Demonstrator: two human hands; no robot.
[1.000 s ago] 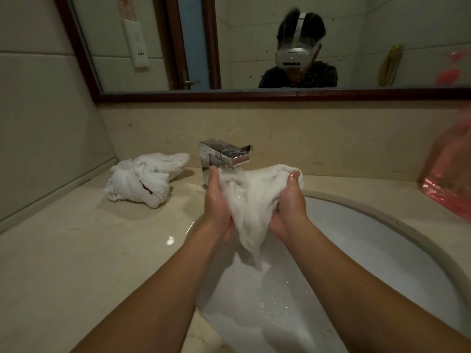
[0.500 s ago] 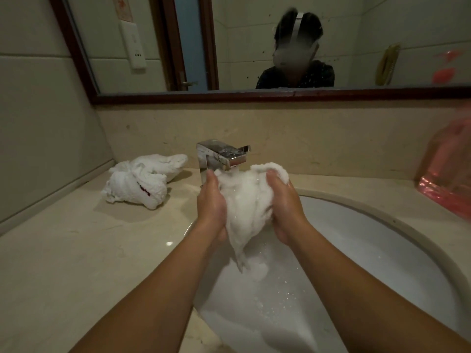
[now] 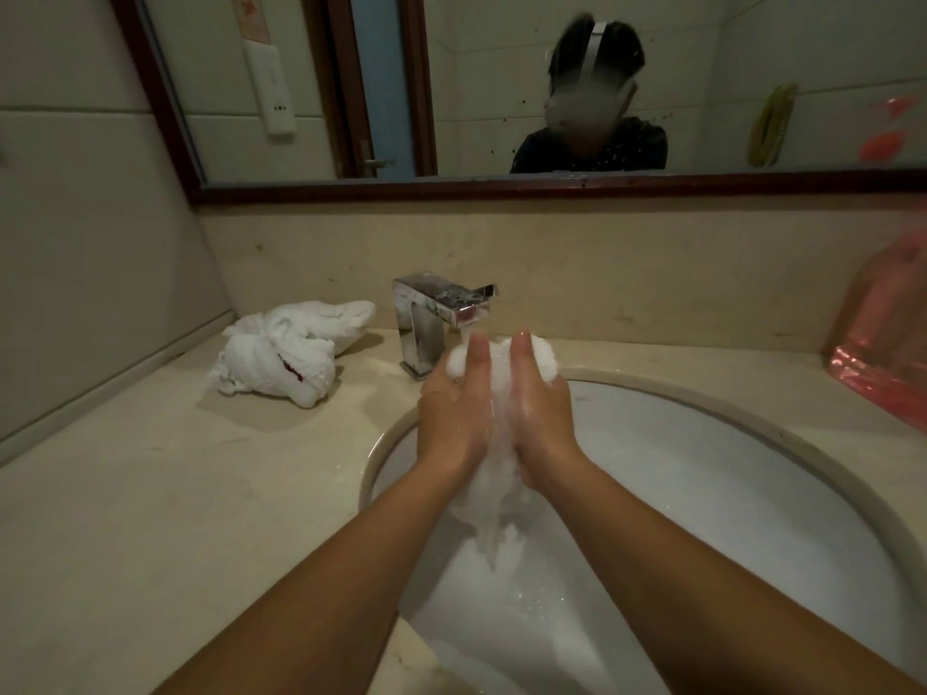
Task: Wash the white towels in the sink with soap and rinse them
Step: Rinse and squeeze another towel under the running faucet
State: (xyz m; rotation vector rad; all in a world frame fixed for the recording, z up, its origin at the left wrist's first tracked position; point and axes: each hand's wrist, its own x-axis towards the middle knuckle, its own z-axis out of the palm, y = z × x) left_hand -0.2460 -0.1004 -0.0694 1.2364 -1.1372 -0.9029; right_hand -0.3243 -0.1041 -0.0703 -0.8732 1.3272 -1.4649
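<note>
the left hand (image 3: pixel 454 418) and right hand (image 3: pixel 539 413) squeeze a soapy white towel (image 3: pixel 494 499) between curled fingers, over the sink (image 3: pixel 752 494) just near of the faucet (image 3: pixel 436 318). this looks like the scrubbing step; next it needs rinsing. a second towel (image 3: pixel 286 351) waits far left on the counter.

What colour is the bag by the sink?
Pink, see-through plastic bag, seen in the head view.

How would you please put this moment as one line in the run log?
step: scrubbing | left hand and right hand: squeezing soapy towel over sink | second towel: on counter beside tap
</note>
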